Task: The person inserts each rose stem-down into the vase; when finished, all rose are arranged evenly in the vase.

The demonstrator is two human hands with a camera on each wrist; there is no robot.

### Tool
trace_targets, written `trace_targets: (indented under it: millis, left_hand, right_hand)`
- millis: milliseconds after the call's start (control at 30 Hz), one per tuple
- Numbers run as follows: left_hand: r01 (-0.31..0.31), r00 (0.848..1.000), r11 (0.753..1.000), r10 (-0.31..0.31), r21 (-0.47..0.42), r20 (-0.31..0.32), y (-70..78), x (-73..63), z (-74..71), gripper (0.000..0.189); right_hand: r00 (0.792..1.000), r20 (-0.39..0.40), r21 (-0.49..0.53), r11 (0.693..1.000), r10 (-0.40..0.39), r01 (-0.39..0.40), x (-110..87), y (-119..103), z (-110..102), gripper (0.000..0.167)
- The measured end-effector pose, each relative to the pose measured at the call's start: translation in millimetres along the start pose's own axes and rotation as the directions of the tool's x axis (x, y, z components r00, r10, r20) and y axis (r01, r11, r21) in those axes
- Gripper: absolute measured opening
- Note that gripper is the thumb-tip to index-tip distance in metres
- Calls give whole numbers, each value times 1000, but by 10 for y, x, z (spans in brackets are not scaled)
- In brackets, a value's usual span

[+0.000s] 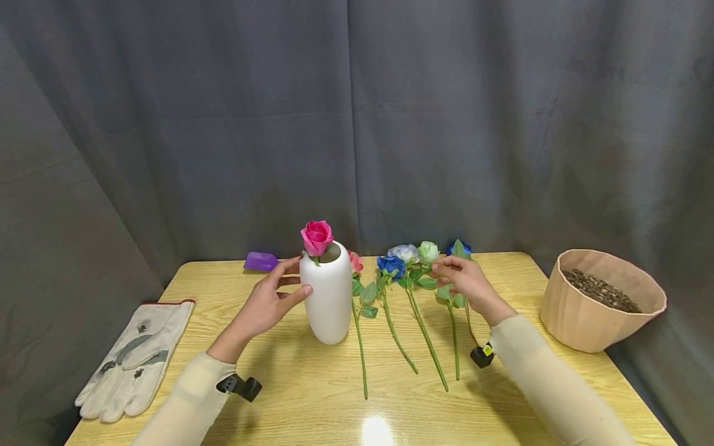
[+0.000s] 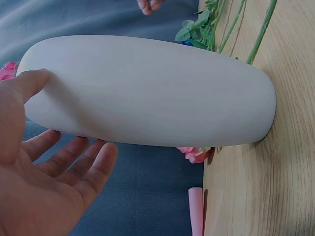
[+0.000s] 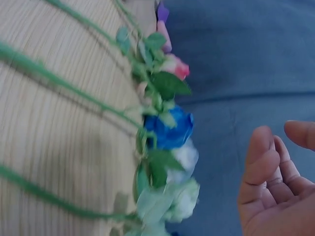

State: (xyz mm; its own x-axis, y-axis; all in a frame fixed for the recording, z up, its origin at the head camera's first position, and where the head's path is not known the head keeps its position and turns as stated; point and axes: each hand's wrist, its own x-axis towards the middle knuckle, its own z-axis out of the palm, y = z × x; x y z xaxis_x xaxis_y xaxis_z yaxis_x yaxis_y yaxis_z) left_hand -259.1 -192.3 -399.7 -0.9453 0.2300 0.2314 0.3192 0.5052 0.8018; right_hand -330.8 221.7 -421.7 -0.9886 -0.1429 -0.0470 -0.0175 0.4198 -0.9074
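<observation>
My left hand point(image 1: 269, 305) grips the upper side of a white vase point(image 1: 330, 303), thumb on one face and fingers round the other. The vase stands upright on the table, a pink rose point(image 1: 317, 237) in its mouth. My right hand point(image 1: 470, 286) hovers over the flowers at the right, its loosely bent fingers holding nothing in the right wrist view. Nearest to it is a pale green flower point(image 1: 428, 253). Beside that lie a pale blue flower point(image 1: 405, 253), a blue rose point(image 1: 392, 267) and a coral-pink flower point(image 1: 355, 262). Another blue flower point(image 1: 465, 248) is partly hidden by leaves.
White work gloves point(image 1: 136, 359) lie at the table's left edge. A purple scoop point(image 1: 260, 261) lies behind the left hand, its handle partly hidden. At the right stands a peach pot point(image 1: 574, 316) with dark, soil-like material point(image 1: 601, 291). A grey curtain point(image 1: 357, 124) hangs behind the table.
</observation>
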Motion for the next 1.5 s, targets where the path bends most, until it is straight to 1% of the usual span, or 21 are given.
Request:
trace_targets:
  millis: [100, 233, 567, 800, 1000, 1267, 1500]
  left_hand:
    - [0, 1000, 1000, 0, 3, -1, 0, 2, 0, 69]
    - [-1, 1000, 1000, 1, 1, 0, -2, 5, 1, 69]
    - [-4, 1000, 1000, 4, -4, 1, -9, 2, 3, 68]
    - [-5, 1000, 1000, 5, 0, 1, -15, 9, 5, 69]
    - [-2, 1000, 1000, 2, 1, 1, -10, 5, 5, 69]
    - [-5, 1000, 1000, 5, 1, 0, -16, 6, 7, 69]
    - [-4, 1000, 1000, 4, -7, 0, -17, 7, 5, 68]
  right_hand:
    - [999, -16, -7, 999, 35, -35, 26, 86, -76, 43]
    - [998, -24, -19, 998, 61, -61, 37, 206, -157, 42]
    - [998, -14, -63, 996, 67, -68, 63, 486, -283, 40]
    - [994, -23, -36, 994, 105, -106, 88, 652, -360, 42]
    - [988, -39, -46, 988, 148, -150, 94, 793, -396, 39]
    - [986, -56, -49, 986, 158, -161, 116, 913, -415, 36]
    - [984, -47, -39, 984, 171, -173, 130, 974, -414, 37]
